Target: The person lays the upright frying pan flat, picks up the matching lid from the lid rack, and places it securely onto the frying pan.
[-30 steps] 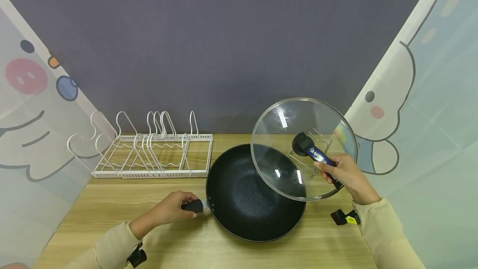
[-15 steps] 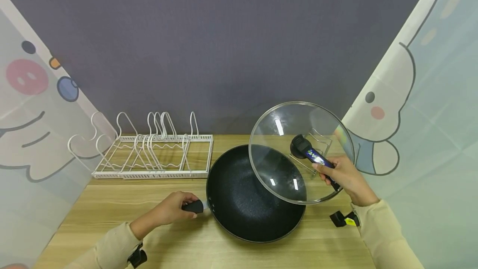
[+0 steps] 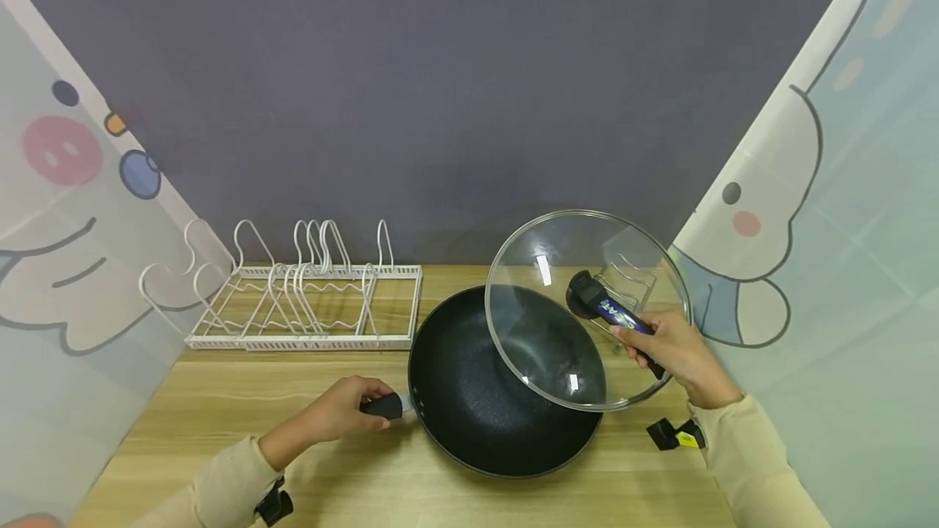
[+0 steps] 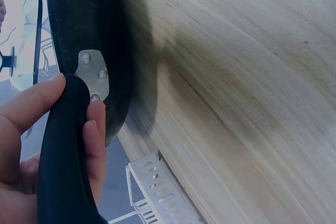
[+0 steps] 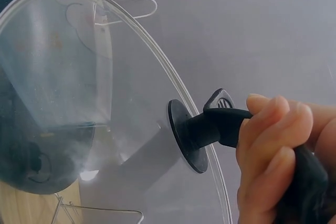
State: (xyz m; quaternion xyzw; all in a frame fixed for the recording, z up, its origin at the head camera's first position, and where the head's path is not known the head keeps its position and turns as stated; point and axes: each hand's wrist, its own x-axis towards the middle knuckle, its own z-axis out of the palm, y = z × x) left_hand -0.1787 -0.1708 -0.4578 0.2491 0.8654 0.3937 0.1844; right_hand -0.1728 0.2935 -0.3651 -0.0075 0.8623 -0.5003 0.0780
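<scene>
A black wok (image 3: 506, 398) sits at the middle of the wooden table. My left hand (image 3: 345, 410) holds its black handle (image 4: 65, 145) with thumb and fingers, close to the riveted metal bracket (image 4: 94, 74). On the right, my right hand (image 3: 675, 349) grips the long black handle (image 3: 616, 318) of a round glass lid (image 3: 543, 324). The lid is raised and tilted, and its left part overlaps the wok in the head view. In the right wrist view, curled fingers (image 5: 278, 140) wrap the lid handle, whose round black base (image 5: 186, 136) meets the glass.
A white wire rack (image 3: 308, 341) with upright loops stands at the back left. Behind the lid, seen through the glass, is a small metal wire stand (image 3: 634, 283). A grey wall (image 3: 469, 104) closes off the back, with cartoon-printed panels (image 3: 866, 267) on both sides.
The right hand has brought the glass lid slightly lower and to the left, toward the wok. My left hand keeps its hold on the wok handle, and the wok stays put.
</scene>
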